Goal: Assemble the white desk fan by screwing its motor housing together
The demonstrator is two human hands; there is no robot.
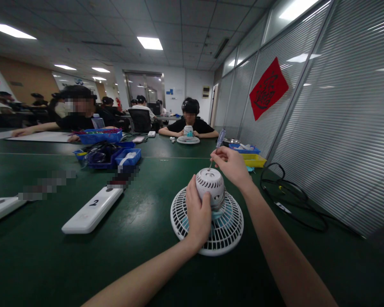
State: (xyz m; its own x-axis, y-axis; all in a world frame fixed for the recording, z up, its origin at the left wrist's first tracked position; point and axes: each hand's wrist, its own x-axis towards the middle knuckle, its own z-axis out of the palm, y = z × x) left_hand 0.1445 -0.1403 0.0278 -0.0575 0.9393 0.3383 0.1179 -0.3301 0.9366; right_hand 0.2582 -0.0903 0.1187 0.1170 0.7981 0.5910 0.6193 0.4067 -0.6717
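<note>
A white fan motor housing [210,181] with slotted vents stands upright on its round white grille [232,236], which lies flat on the green table. Light-blue blades [225,213] show through the bars. My left hand [198,213] is closed round the near left side of the housing. Above its right edge, my right hand [232,164] pinches a screwdriver [221,137] with a clear bluish handle. The thin shaft slants down to the top of the housing, its tip at or near a small hole; contact is too small to tell.
Blue trays [128,157] with cables and parts stand left of centre, near a white power bank-like device [92,211] marked 2. At right are a yellow tray [254,160] and a looped black cable [288,200]. Across the table a person [190,121] handles another fan.
</note>
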